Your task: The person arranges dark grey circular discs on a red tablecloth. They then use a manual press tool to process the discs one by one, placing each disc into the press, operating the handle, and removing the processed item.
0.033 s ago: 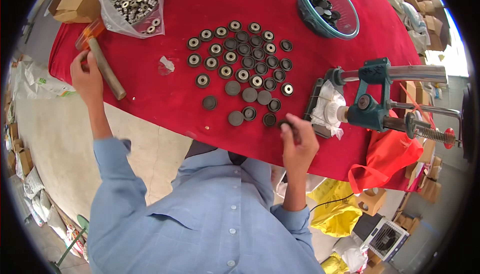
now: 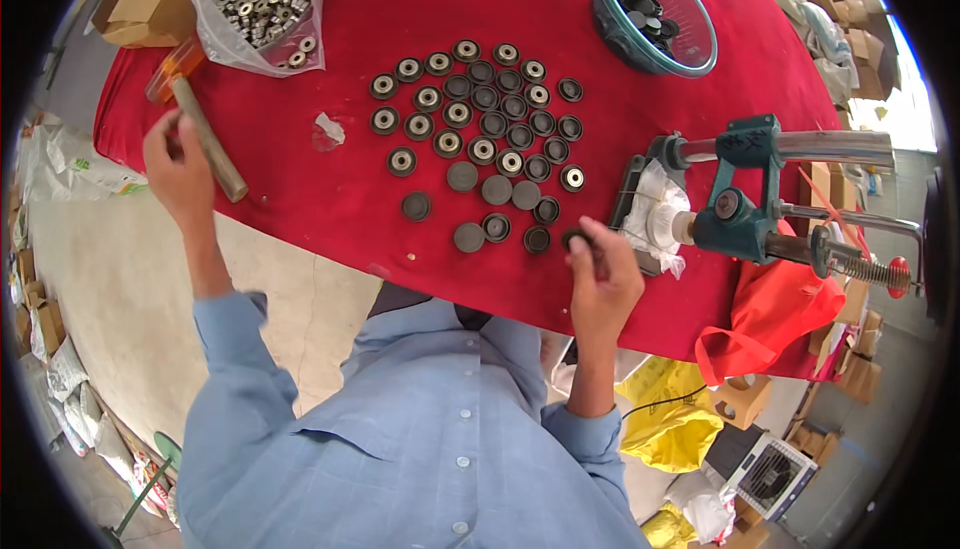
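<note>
1. Pinched betw. thumb & fingertips of right hand (image 2: 603, 274): one small dark round disc part (image 2: 576, 240), held just above the red cloth-covered table (image 2: 300, 199), near its front edge, just left of the white cloth wad (image 2: 655, 219) on the press.
2. Disc looks rigid, light, small, prob. metal/rubber; easy to drop, so best taken by the rim w/ two fingertips. Judgement only.
3. Right forearm in a light-blue sleeve comes up from the lower edge, wrist bent slightly, fingers curled over the part.
4. Left hand (image 2: 178, 171) is out wide at the table's left edge, closed around the end of a brownish wooden hammer handle (image 2: 208, 139); arm stretched, elbow low.
5. Mid-table: cluster of matching dark discs (image 2: 480, 139) laid in loose rows, some w/ shiny centres, some plain.
6. Right side: teal cast-metal hand press (image 2: 745, 189) w/ a steel lever bar, clamped to the table.
7. Far: clear plastic bag of small metal rings (image 2: 258, 4) at left, glass bowl of dark parts (image 2: 655, 14) at right.
</note>
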A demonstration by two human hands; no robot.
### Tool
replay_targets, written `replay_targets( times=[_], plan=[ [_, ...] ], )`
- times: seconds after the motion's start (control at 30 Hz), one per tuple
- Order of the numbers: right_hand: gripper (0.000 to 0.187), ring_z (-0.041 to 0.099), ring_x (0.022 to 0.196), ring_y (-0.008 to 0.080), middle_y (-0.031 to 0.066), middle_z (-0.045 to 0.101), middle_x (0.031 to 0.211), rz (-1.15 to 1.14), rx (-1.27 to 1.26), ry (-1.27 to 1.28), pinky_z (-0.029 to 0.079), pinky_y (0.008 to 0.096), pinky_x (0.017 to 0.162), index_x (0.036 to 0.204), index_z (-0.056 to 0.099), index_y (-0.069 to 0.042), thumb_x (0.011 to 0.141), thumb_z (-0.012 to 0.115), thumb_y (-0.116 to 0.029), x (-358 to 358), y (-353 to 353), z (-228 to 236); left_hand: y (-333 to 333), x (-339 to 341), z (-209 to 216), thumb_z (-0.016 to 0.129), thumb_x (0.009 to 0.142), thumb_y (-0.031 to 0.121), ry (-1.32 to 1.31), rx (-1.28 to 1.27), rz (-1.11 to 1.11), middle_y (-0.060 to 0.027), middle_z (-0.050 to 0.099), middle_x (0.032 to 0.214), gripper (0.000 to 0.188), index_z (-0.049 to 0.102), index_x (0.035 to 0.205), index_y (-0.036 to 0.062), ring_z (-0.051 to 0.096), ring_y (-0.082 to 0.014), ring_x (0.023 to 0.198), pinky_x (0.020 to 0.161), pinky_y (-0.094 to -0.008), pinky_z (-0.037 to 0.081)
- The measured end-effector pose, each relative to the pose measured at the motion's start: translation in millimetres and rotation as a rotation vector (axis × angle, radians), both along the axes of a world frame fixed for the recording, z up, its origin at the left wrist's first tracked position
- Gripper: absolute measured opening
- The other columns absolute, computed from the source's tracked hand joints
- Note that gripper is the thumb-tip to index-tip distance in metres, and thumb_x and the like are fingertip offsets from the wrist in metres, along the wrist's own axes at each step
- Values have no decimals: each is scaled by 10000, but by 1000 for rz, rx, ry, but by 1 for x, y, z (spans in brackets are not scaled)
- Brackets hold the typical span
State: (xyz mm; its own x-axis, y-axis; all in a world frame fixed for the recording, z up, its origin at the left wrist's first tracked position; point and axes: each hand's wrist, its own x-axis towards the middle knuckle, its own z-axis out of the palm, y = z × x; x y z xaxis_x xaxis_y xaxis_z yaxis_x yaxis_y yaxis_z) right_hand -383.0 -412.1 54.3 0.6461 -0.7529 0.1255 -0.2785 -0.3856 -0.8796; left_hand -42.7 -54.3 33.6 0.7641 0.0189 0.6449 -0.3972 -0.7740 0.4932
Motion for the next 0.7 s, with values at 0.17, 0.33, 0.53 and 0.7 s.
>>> replay_targets(
  times=[0.17,0.33,0.53,0.7],
  plan=[
    [217,733,936,236,118,734,1063,18,-442,-11,590,337,784,1138,767,-36,939,731,42,39,-38,-7,-105,-138,5,721,880,-67,123,-88,-582,-130,702,997,191,713,1045,29,685,-303,924,807,-384,553],
    [186,738,970,305,138,739,1120,68,-578,114,598,402,827,1111,777,-54,937,734,-4,52,-42,-26,-135,-191,-7,723,867,-108,433,-278,-706,-139,685,1045,204,711,1037,4,690,-262,907,761,-341,565],
    [278,721,1057,349,159,729,1200,119,-708,151,596,427,897,1182,760,-34,917,707,30,45,-34,-32,-136,-174,-3,763,822,-89,297,-188,-732,-122,686,1012,220,716,1008,19,664,-286,874,722,-378,545],
    [437,701,1185,381,201,702,1320,142,-729,170,588,447,987,1310,723,-13,891,645,84,33,-24,-37,-158,-203,0,820,773,-30,266,-104,-904,-75,684,1051,281,735,1023,66,633,-270,850,714,-393,489]
  ],
)
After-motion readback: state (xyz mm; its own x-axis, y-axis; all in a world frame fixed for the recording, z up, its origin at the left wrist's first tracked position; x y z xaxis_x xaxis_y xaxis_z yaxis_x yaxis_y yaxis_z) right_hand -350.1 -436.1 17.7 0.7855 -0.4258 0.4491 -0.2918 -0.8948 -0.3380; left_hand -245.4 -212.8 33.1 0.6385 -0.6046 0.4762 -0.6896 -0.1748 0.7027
